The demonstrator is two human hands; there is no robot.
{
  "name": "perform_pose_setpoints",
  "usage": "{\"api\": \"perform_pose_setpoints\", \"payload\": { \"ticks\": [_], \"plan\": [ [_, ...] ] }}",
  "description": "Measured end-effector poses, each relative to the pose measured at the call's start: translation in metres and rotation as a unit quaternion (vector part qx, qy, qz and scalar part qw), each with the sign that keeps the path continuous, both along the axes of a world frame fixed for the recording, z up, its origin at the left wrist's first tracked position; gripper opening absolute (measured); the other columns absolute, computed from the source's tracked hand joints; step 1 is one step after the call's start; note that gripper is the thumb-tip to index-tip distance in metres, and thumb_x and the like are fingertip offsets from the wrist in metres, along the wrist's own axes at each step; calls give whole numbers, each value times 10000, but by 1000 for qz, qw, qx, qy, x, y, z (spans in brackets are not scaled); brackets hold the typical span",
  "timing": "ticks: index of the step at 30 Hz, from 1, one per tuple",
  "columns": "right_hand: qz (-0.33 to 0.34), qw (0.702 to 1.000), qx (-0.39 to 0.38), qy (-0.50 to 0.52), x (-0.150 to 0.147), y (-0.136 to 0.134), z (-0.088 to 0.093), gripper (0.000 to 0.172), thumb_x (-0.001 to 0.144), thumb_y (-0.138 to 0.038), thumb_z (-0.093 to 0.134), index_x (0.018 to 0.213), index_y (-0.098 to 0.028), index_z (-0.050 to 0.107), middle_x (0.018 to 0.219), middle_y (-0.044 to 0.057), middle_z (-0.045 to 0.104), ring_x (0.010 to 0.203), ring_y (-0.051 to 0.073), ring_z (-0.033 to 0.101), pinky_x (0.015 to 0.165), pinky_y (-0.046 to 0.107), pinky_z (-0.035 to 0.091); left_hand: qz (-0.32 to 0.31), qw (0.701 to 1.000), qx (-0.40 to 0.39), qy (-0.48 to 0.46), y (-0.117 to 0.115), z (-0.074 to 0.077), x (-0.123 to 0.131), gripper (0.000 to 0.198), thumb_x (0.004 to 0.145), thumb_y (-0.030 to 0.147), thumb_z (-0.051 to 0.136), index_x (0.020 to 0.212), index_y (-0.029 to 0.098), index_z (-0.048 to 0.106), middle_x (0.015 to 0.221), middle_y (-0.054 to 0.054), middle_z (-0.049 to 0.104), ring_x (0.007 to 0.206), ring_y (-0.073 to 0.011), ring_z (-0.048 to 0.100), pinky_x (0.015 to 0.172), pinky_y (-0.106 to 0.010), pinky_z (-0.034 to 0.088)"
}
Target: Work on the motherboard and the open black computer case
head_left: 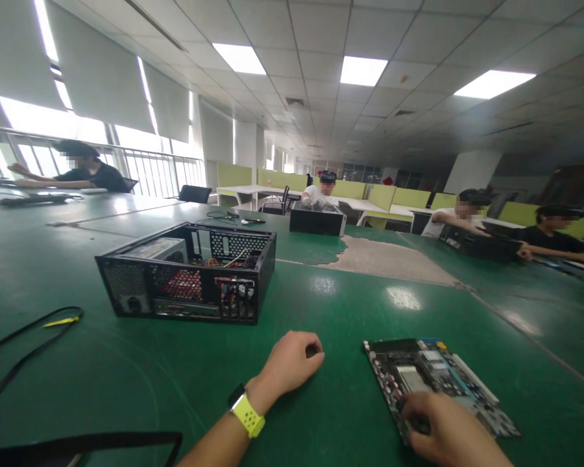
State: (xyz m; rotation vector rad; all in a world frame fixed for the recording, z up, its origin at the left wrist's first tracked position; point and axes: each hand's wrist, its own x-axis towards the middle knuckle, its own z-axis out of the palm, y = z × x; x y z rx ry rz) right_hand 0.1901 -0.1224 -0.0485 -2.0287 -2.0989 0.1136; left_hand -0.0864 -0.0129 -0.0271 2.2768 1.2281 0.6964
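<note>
My left hand (pixel 292 363), with a yellow-strapped watch on its wrist, rests curled on the green table between the computer case and the circuit board. Its fingers are bent inward, and whether they hold anything is hidden. A motherboard (pixel 438 379) lies flat on the table at the right. Over its near left edge is my right hand (pixel 431 425), thumb and fingers curled together; what is between them, if anything, cannot be made out. An open black computer case (pixel 189 279) stands beyond my left hand, with a power supply and wires inside.
On the green table (pixel 126 383) are a black cable (pixel 24 357) with a yellow tie at the left and a dark strap at the near left edge. Several people sit around it, one behind another case (pixel 316 220). A bare patch (pixel 389 259) marks the tabletop.
</note>
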Motion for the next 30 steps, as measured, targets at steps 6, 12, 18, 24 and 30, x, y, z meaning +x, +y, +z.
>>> {"api": "perform_pose_setpoints", "payload": {
  "ticks": [6, 12, 18, 24, 30],
  "plan": [
    [34, 998, -21, 50, 21, 4, 13, 313, 733, -290, 505, 936, -264, 742, 1155, 36, 668, 1067, 264, 613, 892, 317, 469, -3, 1000, 8, 15, -4, 0, 3, 171, 774, 268, 522, 795, 209, 681, 808, -29, 697, 735, -188, 612, 642, -261, 426],
    [32, 996, -48, 70, 38, 15, 10, 364, 763, -338, 507, 1031, -241, 734, 1212, 62, 631, 1136, 271, 574, 985, 347, 423, -5, 1000, 4, 24, -6, 3, 1, 170, 771, 267, 523, 787, 207, 682, 797, -29, 696, 727, -190, 614, 634, -264, 423],
    [9, 997, 0, 80, 75, 37, -16, 402, 770, -391, 506, 1047, -207, 732, 1272, 105, 577, 1169, 289, 548, 1014, 373, 402, -7, 1000, 3, 29, -6, 3, 1, 159, 765, 265, 533, 787, 211, 681, 798, -27, 697, 731, -194, 614, 632, -266, 427],
    [-8, 995, 31, 93, 114, 67, -23, 487, 774, -501, 508, 1099, -200, 710, 1236, 84, 602, 1178, 299, 536, 1028, 390, 398, -9, 999, 6, 33, -8, 6, 1, 155, 768, 262, 529, 779, 212, 675, 791, -29, 695, 723, -192, 610, 626, -272, 427],
    [-37, 993, 39, 104, 162, 95, -30, 565, 744, -561, 487, 1125, -200, 697, 1220, 73, 613, 1184, 301, 532, 1035, 395, 391, 21, 998, 39, 42, -4, 7, -6, 147, 793, 249, 527, 826, 211, 665, 858, -43, 678, 822, -211, 595, 743, -313, 443]
  ]
}}
